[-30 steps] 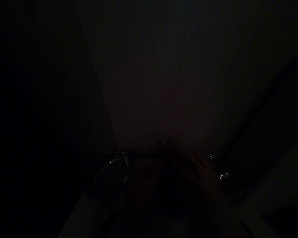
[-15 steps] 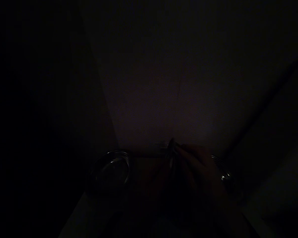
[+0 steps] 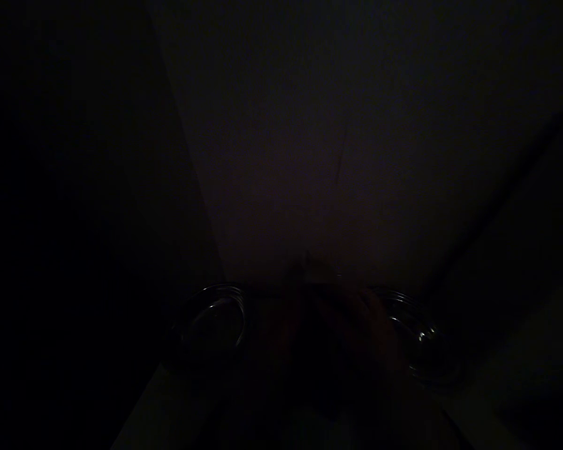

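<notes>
The scene is very dark, and only faint outlines show. My right hand [image 3: 366, 319] is low in the middle, its fingers bent inward and closed. My left hand [image 3: 286, 325] is close beside it, a dim shape whose fingers seem drawn together at the same spot. A small, faint form [image 3: 308, 262] shows at the fingertips; its kind cannot be made out. To the left of the hands lies a shiny round metal bowl or dish [image 3: 241, 319]. A similar shiny metal bowl [image 3: 422, 336] is to the right, partly covered by my right hand.
A pale wall [image 3: 272, 212] rises behind the hands, with a thin dark crack-like line [image 3: 340, 159] on it. A light surface [image 3: 154, 394] shows below the left bowl. Both sides fade into darkness.
My hands have drawn slightly left and closer together. The shiny metal thing at the fingertips no longer shows clearly. More of the right bowl is uncovered.
</notes>
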A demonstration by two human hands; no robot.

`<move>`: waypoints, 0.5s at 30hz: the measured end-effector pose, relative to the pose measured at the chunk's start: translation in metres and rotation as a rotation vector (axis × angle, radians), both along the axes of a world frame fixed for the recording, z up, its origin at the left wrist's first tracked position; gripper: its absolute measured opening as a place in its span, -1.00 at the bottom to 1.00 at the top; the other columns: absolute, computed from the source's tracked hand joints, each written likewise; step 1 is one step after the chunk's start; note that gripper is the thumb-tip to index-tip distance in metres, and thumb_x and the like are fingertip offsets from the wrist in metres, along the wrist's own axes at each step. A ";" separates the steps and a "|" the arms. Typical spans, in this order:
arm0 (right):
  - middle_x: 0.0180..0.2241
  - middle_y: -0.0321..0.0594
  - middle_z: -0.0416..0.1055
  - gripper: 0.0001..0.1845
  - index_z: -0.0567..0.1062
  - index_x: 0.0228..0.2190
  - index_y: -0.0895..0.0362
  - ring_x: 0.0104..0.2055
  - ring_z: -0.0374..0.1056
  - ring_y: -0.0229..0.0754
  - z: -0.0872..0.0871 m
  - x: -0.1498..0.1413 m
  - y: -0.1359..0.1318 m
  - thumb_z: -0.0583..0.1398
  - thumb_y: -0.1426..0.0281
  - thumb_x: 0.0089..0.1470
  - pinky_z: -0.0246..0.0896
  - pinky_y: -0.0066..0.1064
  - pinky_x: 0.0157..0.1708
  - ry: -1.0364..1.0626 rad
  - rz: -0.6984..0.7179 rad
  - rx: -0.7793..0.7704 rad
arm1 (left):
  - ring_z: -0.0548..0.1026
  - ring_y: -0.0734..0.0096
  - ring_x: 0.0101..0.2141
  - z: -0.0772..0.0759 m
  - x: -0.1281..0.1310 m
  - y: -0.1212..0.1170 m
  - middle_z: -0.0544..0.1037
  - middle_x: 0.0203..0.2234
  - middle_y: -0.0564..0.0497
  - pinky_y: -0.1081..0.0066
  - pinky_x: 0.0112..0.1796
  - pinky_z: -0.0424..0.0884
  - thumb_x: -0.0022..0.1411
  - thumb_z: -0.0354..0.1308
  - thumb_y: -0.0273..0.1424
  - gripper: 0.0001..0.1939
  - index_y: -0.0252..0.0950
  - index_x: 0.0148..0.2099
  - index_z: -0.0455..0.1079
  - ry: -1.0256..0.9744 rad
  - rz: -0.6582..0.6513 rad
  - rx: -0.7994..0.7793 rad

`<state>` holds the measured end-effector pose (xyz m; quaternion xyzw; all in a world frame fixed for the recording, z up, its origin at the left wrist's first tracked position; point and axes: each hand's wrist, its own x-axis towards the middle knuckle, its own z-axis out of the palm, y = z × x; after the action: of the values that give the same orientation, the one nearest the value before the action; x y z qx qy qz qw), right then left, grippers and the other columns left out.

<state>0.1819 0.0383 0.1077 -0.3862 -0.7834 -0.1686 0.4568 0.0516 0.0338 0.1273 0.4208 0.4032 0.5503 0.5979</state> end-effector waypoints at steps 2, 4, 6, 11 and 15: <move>-0.04 -0.09 0.43 -0.62 0.41 0.02 0.09 -0.05 0.31 -0.03 0.006 0.005 0.004 0.10 0.49 0.17 0.34 -0.13 -0.15 0.014 -0.025 -0.024 | 0.46 0.29 -0.11 -0.002 0.000 -0.004 0.44 -0.05 -0.10 0.18 -0.12 0.43 0.27 0.08 -0.26 -0.67 -0.32 0.02 0.35 0.008 -0.033 0.007; -0.04 -0.09 0.42 -0.62 0.40 0.03 0.08 -0.04 0.31 -0.04 0.010 0.009 0.005 0.10 0.48 0.17 0.34 -0.13 -0.14 0.021 -0.022 -0.052 | 0.46 0.28 -0.11 -0.003 -0.001 -0.006 0.45 -0.05 -0.10 0.17 -0.11 0.43 0.27 0.08 -0.26 -0.67 -0.32 0.01 0.36 0.019 -0.051 0.012; -0.04 -0.11 0.42 -0.60 0.40 0.04 0.06 -0.03 0.31 -0.05 0.010 0.009 0.003 0.12 0.48 0.16 0.35 -0.16 -0.15 0.016 -0.002 -0.061 | 0.46 0.27 -0.10 -0.003 -0.003 -0.006 0.46 -0.05 -0.10 0.16 -0.09 0.42 0.27 0.09 -0.26 -0.67 -0.32 0.00 0.37 0.034 -0.047 0.015; -0.11 -0.13 0.46 -0.66 0.46 -0.03 0.08 -0.06 0.31 -0.09 0.003 -0.003 -0.006 0.16 0.49 0.13 0.35 -0.25 -0.17 -0.004 0.062 -0.009 | 0.46 0.24 -0.02 0.000 -0.010 0.000 0.54 -0.10 -0.07 0.24 0.00 0.37 0.21 0.13 -0.22 -0.76 -0.23 -0.16 0.47 0.071 0.018 0.019; -0.10 -0.10 0.45 -0.67 0.46 -0.04 0.08 -0.07 0.31 -0.09 0.003 -0.003 -0.004 0.14 0.49 0.15 0.35 -0.26 -0.19 -0.004 0.031 0.023 | 0.45 0.19 0.01 0.001 -0.011 -0.001 0.60 -0.21 0.00 0.33 0.03 0.35 0.16 0.14 -0.20 -0.78 -0.17 -0.23 0.52 0.087 0.024 0.032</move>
<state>0.1785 0.0339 0.1104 -0.3685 -0.7882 -0.1712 0.4621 0.0405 0.0325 0.1284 0.4492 0.4251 0.5448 0.5663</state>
